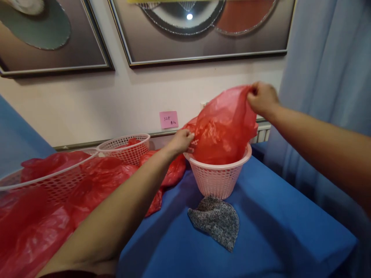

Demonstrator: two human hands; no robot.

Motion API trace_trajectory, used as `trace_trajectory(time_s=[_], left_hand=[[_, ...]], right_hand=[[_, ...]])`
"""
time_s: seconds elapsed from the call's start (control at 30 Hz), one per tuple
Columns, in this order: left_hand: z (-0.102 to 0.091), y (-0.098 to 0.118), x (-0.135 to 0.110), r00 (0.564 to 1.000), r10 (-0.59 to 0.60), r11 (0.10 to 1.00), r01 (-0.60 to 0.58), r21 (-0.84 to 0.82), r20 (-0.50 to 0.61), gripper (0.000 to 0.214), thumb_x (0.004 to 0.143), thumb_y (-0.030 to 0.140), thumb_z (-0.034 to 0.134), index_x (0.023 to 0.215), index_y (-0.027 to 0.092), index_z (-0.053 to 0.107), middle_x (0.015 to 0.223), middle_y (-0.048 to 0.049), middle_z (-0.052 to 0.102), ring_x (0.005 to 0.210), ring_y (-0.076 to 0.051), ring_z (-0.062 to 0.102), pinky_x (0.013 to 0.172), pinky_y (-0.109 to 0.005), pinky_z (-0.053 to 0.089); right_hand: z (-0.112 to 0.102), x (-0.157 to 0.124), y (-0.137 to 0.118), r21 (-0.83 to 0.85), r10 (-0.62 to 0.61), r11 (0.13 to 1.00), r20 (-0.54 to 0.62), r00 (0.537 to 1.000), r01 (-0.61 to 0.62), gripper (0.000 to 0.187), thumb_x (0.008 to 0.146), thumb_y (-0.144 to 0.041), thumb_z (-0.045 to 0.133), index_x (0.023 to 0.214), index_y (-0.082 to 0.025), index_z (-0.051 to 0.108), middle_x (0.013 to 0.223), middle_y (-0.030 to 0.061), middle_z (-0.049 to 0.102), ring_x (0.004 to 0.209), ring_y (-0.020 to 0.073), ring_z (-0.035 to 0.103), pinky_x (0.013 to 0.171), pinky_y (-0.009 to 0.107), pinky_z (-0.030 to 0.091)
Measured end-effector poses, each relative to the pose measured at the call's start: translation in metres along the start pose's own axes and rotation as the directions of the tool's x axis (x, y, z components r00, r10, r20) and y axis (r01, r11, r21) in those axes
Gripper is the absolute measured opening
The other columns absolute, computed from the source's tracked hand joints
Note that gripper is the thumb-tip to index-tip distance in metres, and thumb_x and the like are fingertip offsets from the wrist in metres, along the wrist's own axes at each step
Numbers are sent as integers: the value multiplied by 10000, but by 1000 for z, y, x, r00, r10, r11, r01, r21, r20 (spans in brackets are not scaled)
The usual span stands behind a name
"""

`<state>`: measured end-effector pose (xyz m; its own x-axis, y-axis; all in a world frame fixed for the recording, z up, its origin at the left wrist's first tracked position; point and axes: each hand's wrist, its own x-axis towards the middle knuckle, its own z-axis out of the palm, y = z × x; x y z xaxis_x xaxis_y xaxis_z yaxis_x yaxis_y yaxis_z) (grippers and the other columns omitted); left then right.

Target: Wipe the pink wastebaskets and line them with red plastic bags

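A thin red plastic bag (pixel 220 123) rises out of a pink perforated basket (pixel 216 177), its lower part inside the rim. My right hand (pixel 263 98) is closed on the bag's upper right edge and holds it up. At the bag's left edge, just over the basket rim, my left hand (pixel 182 142) pinches the plastic between bent fingers. In front of the basket lies a grey speckled knitted cap (pixel 216 221), flat on the blue tablecloth (pixel 261 231); neither hand touches it.
Two more baskets, a large one (pixel 66 170) and a smaller one (pixel 127 152), stand at the left with red plastic bags (pixel 98 181) around them. A pink note (pixel 169 119) sticks to the wall. Blue curtains (pixel 324 96) hang at the right, and framed pictures (pixel 203 42) above.
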<state>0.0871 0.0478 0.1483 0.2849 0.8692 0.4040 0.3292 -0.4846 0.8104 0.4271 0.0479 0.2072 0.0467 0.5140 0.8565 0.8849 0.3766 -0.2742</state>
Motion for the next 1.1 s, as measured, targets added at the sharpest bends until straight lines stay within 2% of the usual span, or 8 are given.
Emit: trace_trajectory(time_s=[0.07, 0.13, 0.2, 0.37, 0.6, 0.73, 0.9, 1.1], left_hand=[[2, -6, 1, 999, 12, 991, -17, 131, 41, 318, 702, 129, 817, 526, 208, 565, 458, 18, 534, 509, -188, 587, 634, -332, 524], [2, -11, 1, 997, 49, 969, -61, 238, 55, 367, 606, 45, 829, 468, 216, 535, 417, 36, 483, 540, -203, 590, 695, -344, 517], [2, -11, 0, 992, 118, 942, -122, 313, 34, 301, 658, 65, 795, 516, 220, 578, 510, 8, 574, 656, -235, 640, 787, -372, 516], [-11, -4, -23, 948, 317, 859, -294, 419, 16, 106, 837, 192, 694, 742, 232, 668, 1052, -92, 756, 1049, -284, 667, 1026, -463, 468], [-50, -44, -80, 791, 600, 548, -514, 660, 119, 140, 977, 259, 550, 917, 235, 674, 1227, -103, 741, 1259, -291, 612, 1101, -530, 462], [-61, -68, -88, 804, 595, 532, -412, 740, 21, 175, 983, 276, 541, 861, 208, 646, 1151, -137, 757, 1189, -311, 647, 1061, -542, 497], [-36, -46, -84, 784, 616, 616, -415, 669, -81, 95, 975, 248, 557, 922, 213, 628, 1213, -113, 741, 1208, -278, 644, 1080, -522, 491], [-2, -1, -69, 806, 579, 633, -539, 555, 122, 387, 846, 91, 559, 1212, 200, 623, 1339, -104, 683, 1309, -290, 592, 1141, -533, 446]], right_hand=[[12, -24, -3, -63, 59, 997, 261, 964, -44, 79, 762, -164, 638, 729, -209, 695, 672, 43, 698, 720, 227, 650, 701, 332, 482], [22, -51, -8, -90, 54, 996, 590, 806, -1, 109, 683, -111, 669, 679, -218, 690, 654, 21, 700, 679, 207, 646, 673, 314, 482], [27, -68, -12, -72, 23, 997, 702, 712, 39, 204, 659, -63, 647, 749, -230, 722, 745, 19, 744, 730, 206, 666, 695, 309, 495], [17, -82, -11, 39, -66, 998, 492, 868, 54, 372, 712, -58, 580, 978, -253, 750, 1012, 44, 782, 942, 254, 702, 867, 390, 540], [-1, -146, 11, 136, -246, 967, 292, 924, 214, 224, 810, -137, 592, 982, -231, 700, 1092, 86, 754, 1025, 289, 710, 922, 446, 561], [2, -185, 22, 102, -279, 958, 127, 952, 268, 123, 930, -203, 563, 1003, -222, 661, 1093, 113, 743, 1005, 285, 725, 900, 460, 588], [1, -184, 9, 131, -276, 955, 62, 959, 266, 115, 943, -206, 573, 1016, -242, 654, 1080, 99, 741, 991, 280, 724, 886, 456, 580], [1, -147, -16, 78, -285, 959, 242, 928, 274, 105, 893, -198, 580, 894, -227, 681, 881, 50, 739, 781, 218, 695, 707, 339, 517]])
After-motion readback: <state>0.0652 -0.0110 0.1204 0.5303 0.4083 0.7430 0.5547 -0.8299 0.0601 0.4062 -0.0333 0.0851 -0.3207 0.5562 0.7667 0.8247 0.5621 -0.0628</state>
